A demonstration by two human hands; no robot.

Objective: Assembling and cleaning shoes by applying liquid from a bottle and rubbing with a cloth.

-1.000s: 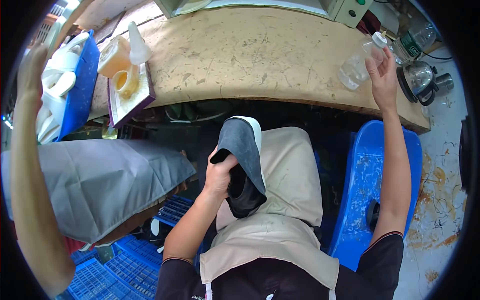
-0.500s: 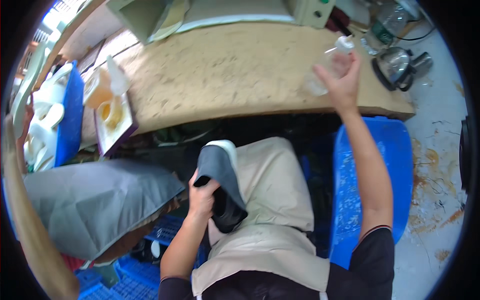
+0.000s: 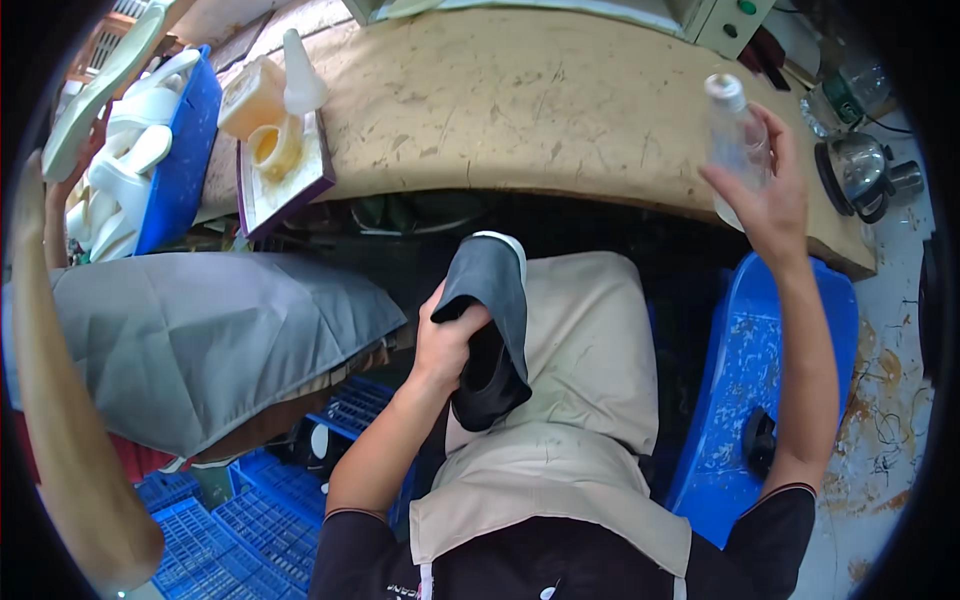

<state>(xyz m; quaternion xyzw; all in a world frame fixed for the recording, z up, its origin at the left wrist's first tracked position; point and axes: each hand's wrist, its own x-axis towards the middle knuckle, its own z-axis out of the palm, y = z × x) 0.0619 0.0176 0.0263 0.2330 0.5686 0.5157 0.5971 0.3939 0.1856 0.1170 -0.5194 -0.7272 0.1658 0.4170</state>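
Note:
A dark grey shoe (image 3: 492,285) with a white sole edge is held over my lap. My left hand (image 3: 445,340) grips it at the opening, thumb inside the black-lined collar. Out to the right, above the bench's front edge, my right hand (image 3: 770,190) is wrapped round a clear plastic squeeze bottle (image 3: 738,140) with a white top. The bottle stands nearly upright; whether its base touches the bench I cannot tell.
The tan bench (image 3: 520,110) carries a tray (image 3: 318,165) with a glue-stained cup. Right are a glass kettle (image 3: 850,175) and a water bottle (image 3: 855,100). A blue bin (image 3: 740,350) holds a dark item. Left, a co-worker's arm (image 3: 65,400) is beside a blue crate (image 3: 185,150) of white soles.
The whole view has shifted. My right hand has brought the bottle from a tilted pose to nearly upright. My left hand still grips the shoe. A dark item now shows in the blue bin.

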